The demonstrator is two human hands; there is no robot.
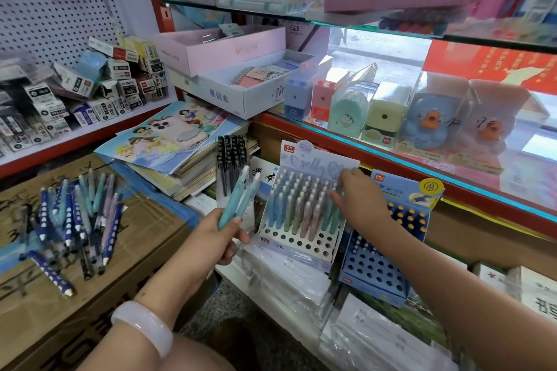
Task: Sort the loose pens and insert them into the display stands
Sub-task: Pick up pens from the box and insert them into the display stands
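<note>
My left hand (221, 235) grips two teal pens (239, 197), tips up, just left of the white jelly pen stand (297, 242). That stand holds several pastel pens (301, 202) in its upper rows, and its front holes are bare. My right hand (358, 197) rests on the pens at the stand's right side, fingers touching their tops; whether it pinches one is unclear. A blue stand (376, 275) with yellow-capped pens sits to the right. Loose pens (75, 217), navy and pastel, lie piled on a cardboard box (129, 259) at left.
A clear holder of black pens (232, 159) stands behind my left hand. Stacked picture books (168, 141) with a phone on top lie beyond the box. Sharpeners (382, 111) line the glass shelf. Wrapped notebook packs (301, 280) lie under the stands.
</note>
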